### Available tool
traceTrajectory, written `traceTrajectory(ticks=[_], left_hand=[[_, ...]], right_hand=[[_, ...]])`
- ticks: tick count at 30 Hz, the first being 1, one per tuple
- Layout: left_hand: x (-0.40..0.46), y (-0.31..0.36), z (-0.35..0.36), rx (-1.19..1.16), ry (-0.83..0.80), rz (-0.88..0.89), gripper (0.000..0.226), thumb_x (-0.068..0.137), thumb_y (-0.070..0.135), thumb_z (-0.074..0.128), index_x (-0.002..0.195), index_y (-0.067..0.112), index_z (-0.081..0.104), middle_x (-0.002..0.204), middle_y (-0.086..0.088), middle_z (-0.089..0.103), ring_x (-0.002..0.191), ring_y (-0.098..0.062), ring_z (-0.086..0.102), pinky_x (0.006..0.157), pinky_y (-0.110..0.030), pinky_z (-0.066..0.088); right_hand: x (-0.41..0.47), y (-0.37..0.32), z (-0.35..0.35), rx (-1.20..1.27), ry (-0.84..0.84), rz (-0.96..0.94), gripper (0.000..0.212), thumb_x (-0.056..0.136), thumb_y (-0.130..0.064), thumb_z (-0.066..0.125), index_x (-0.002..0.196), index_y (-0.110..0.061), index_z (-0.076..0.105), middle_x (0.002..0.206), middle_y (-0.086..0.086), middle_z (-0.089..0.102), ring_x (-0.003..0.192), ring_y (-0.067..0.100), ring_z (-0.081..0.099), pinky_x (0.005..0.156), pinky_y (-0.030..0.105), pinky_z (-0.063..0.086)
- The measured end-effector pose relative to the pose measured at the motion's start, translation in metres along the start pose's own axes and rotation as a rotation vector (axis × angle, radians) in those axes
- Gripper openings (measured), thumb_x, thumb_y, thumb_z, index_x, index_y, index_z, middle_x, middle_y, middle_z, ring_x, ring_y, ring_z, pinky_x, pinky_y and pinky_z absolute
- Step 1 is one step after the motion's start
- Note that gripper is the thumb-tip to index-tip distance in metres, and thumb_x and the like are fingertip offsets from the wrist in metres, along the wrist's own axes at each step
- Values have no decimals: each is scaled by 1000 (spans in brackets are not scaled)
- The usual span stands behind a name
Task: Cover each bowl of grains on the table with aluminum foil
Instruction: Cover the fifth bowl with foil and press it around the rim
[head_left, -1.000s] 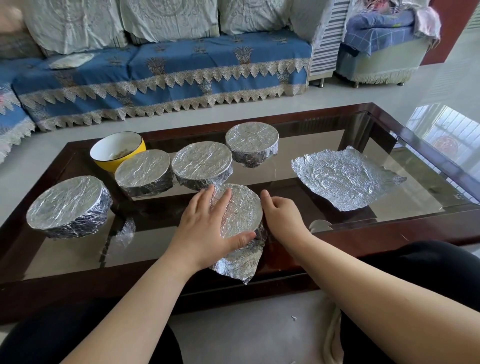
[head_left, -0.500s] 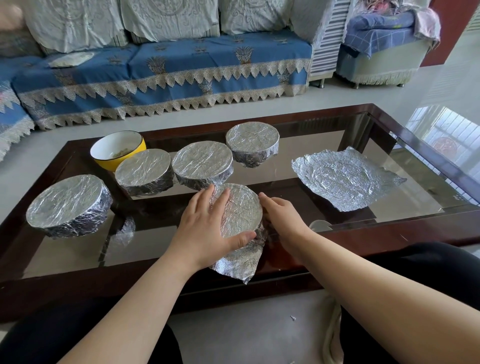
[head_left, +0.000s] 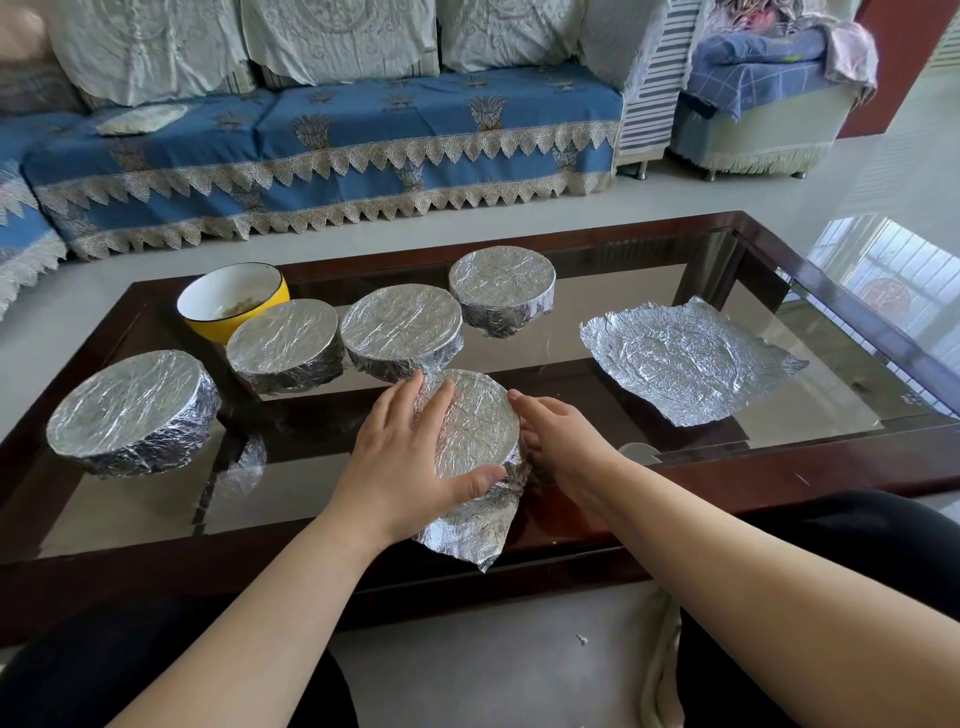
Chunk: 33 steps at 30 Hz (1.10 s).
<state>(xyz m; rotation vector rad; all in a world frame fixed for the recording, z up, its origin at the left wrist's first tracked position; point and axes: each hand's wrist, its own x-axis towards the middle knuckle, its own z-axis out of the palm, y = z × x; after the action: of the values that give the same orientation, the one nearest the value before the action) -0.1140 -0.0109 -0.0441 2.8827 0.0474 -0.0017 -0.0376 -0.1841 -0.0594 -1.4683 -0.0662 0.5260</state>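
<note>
While our left hand (head_left: 410, 457) lies flat with straight fingers on top of the nearest foil-covered bowl (head_left: 475, 426), thumb pressed to its near rim, our right hand (head_left: 563, 441) touches the bowl's right side, fingers extended against the foil wall. This bowl sits at the near middle of the bench (head_left: 779, 467), close to its front edge, and a loose flap of foil (head_left: 467, 530) hangs out from under it toward us. We count five bowls wrapped in foil: this one, three in a row just behind it (head_left: 285, 343) (head_left: 402, 330) (head_left: 501, 283), and a wider one (head_left: 130, 402) off to the left. One yellow bowl (head_left: 234, 301) stands uncovered at the back left, grains showing inside, touching or just beside the neighbouring wrapped bowl. One crumpled foil sheet (head_left: 685, 358) lies flat to the right, well apart, with bare glass between it and our hands. A blue sofa (head_left: 337, 145) stands beyond the bench.
</note>
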Motion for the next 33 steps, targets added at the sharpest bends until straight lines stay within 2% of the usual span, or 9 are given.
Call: traceTrajectory(ticks=[4,6,8,12,17,19,24,29,33], left_hand=[[-3,8,4,-28,64,-85,123,56,99,13,158,29,4,166,-1,-5,150,-17,-10,121,-38,0],[-4,15,7,-48,97,-139,126,55,100,10,158,27,8,166,-5,-3,151,-21,-8,121,-40,1],[-6,21,7,-29,100,-167,125,55,99,7,158,27,9,166,-8,-4,151,-25,-7,121,-42,1],[-11,25,-2,79,-7,-198,118,60,97,4,157,29,-1,165,-3,-9,148,-30,-2,120,-47,10],[-12,19,-6,262,22,-175,127,53,99,-9,156,25,-8,164,-7,3,146,-31,6,118,-47,10],[-11,18,-5,269,20,-145,128,53,98,-9,156,24,-8,164,-9,1,149,-30,-4,120,-47,2],[-4,15,-2,202,-31,-51,122,57,97,-6,157,27,-11,164,-6,-20,150,-24,-21,120,-44,-6],[-2,12,1,195,-40,-58,119,58,97,-6,157,29,-9,165,-3,-16,150,-23,-18,122,-46,-2],[-3,13,2,185,-41,-61,118,59,96,-5,157,30,-6,165,-3,-15,150,-23,-18,121,-46,-3]], right_hand=[[-3,2,6,-95,-28,1,41,94,-52,53,84,-12,58,73,2,52,65,14,50,66,28,42],[-4,1,8,-138,-51,-48,44,96,-41,56,74,-4,48,66,1,39,59,14,37,56,27,34],[-2,-3,8,-209,-72,-91,32,97,-27,55,71,-13,44,64,0,33,58,14,31,52,26,27],[9,-11,1,-291,-88,-29,21,94,-29,59,86,-9,60,76,8,51,69,20,44,58,29,36],[18,-14,-6,-430,-90,-68,34,90,-48,62,98,-16,69,84,3,62,77,17,55,73,31,43],[17,-14,-6,-403,-25,-121,32,92,-44,61,109,-17,64,92,-1,67,86,13,61,79,25,47],[7,-8,-11,-320,-88,-65,24,95,-44,55,95,-21,62,78,-9,57,68,4,50,64,16,39],[3,-5,-24,-17,-357,53,31,90,-37,58,117,-27,68,112,4,70,106,19,61,99,42,46],[1,-5,-21,230,-414,81,31,92,-18,53,120,-19,68,114,11,68,106,25,62,96,41,49]])
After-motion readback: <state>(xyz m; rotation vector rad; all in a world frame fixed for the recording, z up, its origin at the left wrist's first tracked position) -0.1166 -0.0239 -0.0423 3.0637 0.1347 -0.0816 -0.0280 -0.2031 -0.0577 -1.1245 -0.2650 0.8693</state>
